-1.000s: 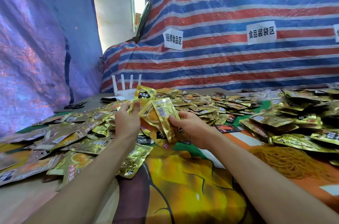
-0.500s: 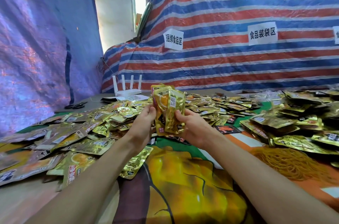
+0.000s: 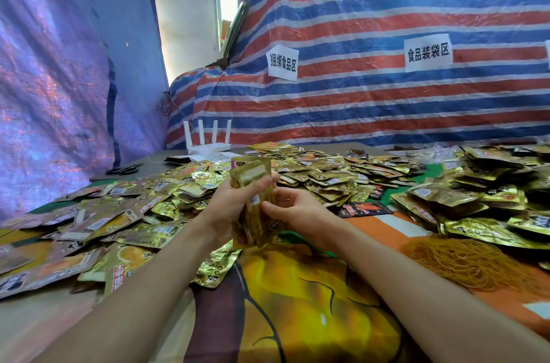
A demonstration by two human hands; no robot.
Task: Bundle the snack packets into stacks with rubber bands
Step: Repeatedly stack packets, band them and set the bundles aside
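Both hands — left hand [image 3: 229, 202], right hand [image 3: 293, 209] — clasp the upright stack of packets [image 3: 253, 184]; foil looks light and slippery — best gripped mid-stack.

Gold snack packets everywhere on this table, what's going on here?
A person has shiny gold foil snack packets gathered into an upright stack. The left hand grips the stack around its middle, while the right hand holds its lower edge. Many loose gold packets cover the table in front, and a heap of tan rubber bands lies to the right. I cannot tell whether a band is on the stack.
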